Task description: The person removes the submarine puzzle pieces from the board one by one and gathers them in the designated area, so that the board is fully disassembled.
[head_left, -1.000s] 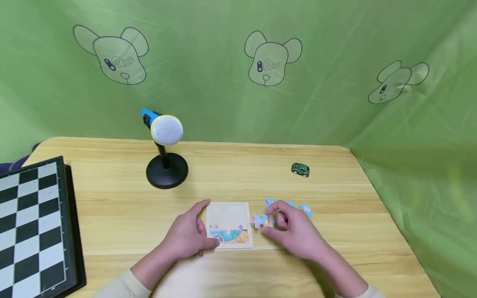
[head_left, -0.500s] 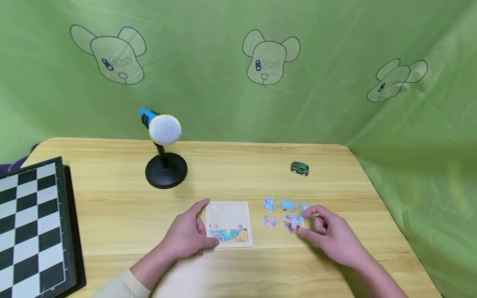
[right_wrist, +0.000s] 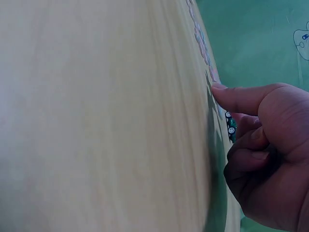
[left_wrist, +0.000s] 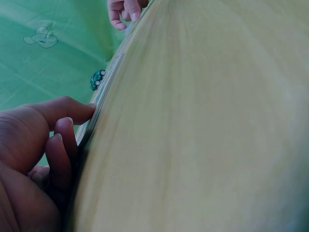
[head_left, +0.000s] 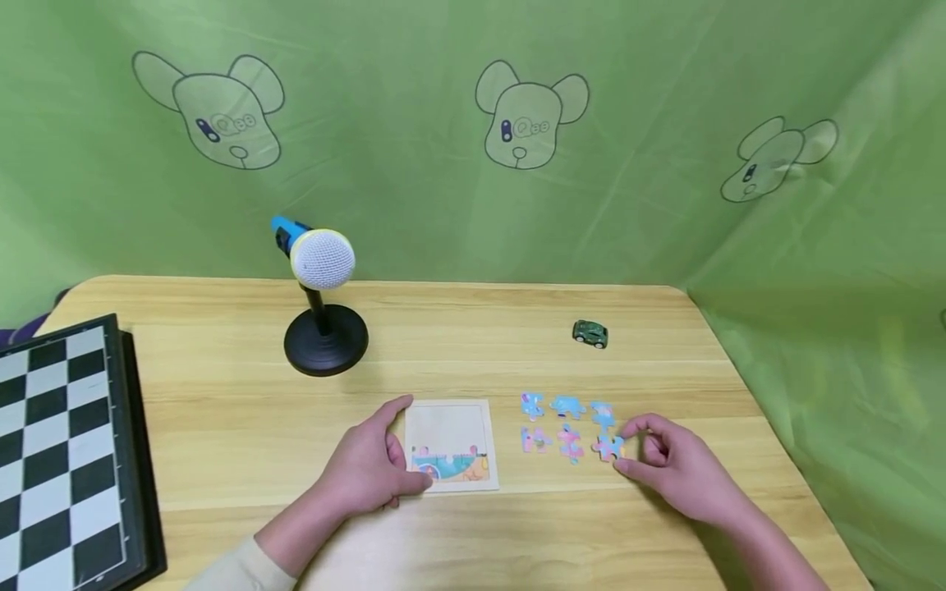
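Note:
In the head view my left hand [head_left: 369,464] grips the left side of a square jigsaw tray [head_left: 449,423], its thumb on the lower left border and its index finger at the upper left corner. The tray's bottom strip holds joined pieces with a teal and orange picture; bare board shows above. My right hand [head_left: 676,468] has thumb and index finger at the right side of a blue and pink jigsaw piece [head_left: 608,447]. That piece lies at the right end of the lower of two rows of loose pieces [head_left: 567,405]. In both wrist views the pieces are seen nearly edge-on.
A microphone [head_left: 323,258] on a round black stand [head_left: 325,341] is at the back left. At the left edge lies a checkered board [head_left: 62,443]. A small green toy car [head_left: 590,334] sits behind the pieces. Green curtain [head_left: 414,197] hangs behind and to the right.
My right hand has moved right with the blue and pink jigsaw piece, from beside the tray to the right end of the lower row. The left hand stays at the tray.

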The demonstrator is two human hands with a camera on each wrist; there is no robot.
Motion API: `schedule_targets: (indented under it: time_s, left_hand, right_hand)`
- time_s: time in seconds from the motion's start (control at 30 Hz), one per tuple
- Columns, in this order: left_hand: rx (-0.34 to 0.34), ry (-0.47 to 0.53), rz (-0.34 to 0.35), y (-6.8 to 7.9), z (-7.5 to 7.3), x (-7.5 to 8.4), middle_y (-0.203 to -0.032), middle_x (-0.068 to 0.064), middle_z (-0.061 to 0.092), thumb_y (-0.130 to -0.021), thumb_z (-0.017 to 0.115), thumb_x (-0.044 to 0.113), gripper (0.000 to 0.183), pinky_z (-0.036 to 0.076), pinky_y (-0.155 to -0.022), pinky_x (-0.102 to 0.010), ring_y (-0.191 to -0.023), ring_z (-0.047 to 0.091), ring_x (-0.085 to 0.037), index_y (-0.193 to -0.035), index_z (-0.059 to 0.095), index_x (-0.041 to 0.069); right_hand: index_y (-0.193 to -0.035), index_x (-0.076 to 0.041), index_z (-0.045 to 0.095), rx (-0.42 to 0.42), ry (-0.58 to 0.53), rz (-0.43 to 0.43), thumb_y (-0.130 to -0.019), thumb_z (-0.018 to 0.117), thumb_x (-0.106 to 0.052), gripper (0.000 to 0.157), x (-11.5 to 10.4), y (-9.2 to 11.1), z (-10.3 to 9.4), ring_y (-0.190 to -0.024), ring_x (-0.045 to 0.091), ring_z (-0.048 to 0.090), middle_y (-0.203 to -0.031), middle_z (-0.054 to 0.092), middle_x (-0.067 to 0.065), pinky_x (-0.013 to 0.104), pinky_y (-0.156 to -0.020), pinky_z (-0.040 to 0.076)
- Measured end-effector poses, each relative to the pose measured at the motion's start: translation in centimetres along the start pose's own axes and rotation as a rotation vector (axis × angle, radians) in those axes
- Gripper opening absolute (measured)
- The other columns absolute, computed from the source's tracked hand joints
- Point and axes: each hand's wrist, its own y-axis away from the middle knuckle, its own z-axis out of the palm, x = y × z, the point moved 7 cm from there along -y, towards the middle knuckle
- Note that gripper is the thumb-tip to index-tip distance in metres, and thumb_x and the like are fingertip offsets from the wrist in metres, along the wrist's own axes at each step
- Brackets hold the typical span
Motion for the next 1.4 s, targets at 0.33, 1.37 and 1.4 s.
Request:
schedule_targets:
  time_s: [0.33,1.37,1.4]
  left_hand:
    - [0.0,-0.002,-0.014,0.3,-0.4,-0.2,-0.064,-0.003,0.058,-0.069,0.09,0.013,0.102,0.045,-0.04,-0.03,-0.04,0.058,-0.018,-0.153,0.033,0.006]
    - [-0.112,0.059,0.08,0.1,-1.4,0.0,-0.059,0.003,0.031,-0.062,0.09,-0.004,0.108,0.037,-0.053,-0.026,-0.051,0.03,-0.013,-0.154,0.034,0.004]
    - [-0.117,0.059,0.08,0.0,-1.4,0.0,-0.059,0.003,0.032,-0.062,0.09,-0.004,0.108,0.036,-0.052,-0.026,-0.05,0.03,-0.013,-0.154,0.034,0.004]
  right_hand:
    - [-0.11,-0.002,0.06,-0.077,-0.096,0.024,-0.085,0.081,-0.015,0.035,0.9,-0.8,0.8,-0.055,0.007,0.033,-0.065,0.031,-0.005,0.026,-0.071,0.04]
    - [-0.114,-0.012,0.065,-0.198,-0.285,-0.223,-0.079,0.085,-0.008,0.041,-11.9,-4.7,9.4,-0.057,0.006,0.03,-0.064,0.03,-0.007,0.031,-0.091,0.048]
    - [-0.115,-0.013,0.065,-0.221,-0.283,-0.228,-0.08,0.085,-0.008,0.041,-12.3,-4.9,10.1,-0.057,0.006,0.031,-0.063,0.031,-0.007,0.031,-0.088,0.049]
